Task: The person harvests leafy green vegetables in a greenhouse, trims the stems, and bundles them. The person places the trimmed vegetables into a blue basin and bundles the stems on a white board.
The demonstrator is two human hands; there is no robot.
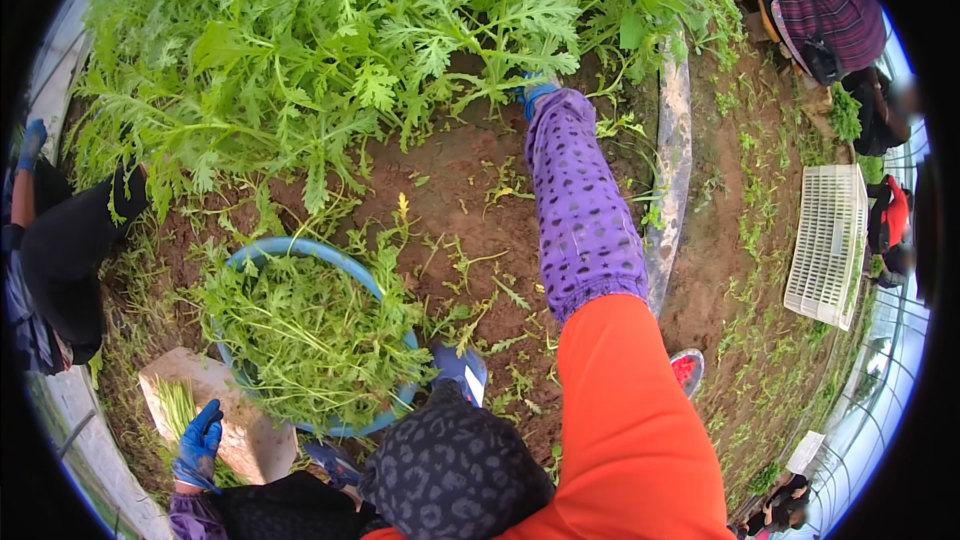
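My right hand point(537, 92), in a blue glove below a purple patterned sleeve cover, reaches to the base of the leafy green plants point(450, 37); foliage and my cuff hide its fingers. My left hand point(198, 447), also blue-gloved, is at the lower left beside a pale block point(259, 439). Its fingers extend, with nothing visible held between them. A bundle of thin green stems point(176, 401) lies on the block, just above this hand. Between my hands a round blue tub point(352, 266) is heaped with cut leafy greens point(307, 337).
A pale edging strip point(673, 165) runs right of the plants. Beyond it are a white plastic crate point(827, 244) and several people. Another person's gloved hand point(32, 142) and dark-clad legs are at the left. My shoe point(459, 371) touches the ground near the tub.
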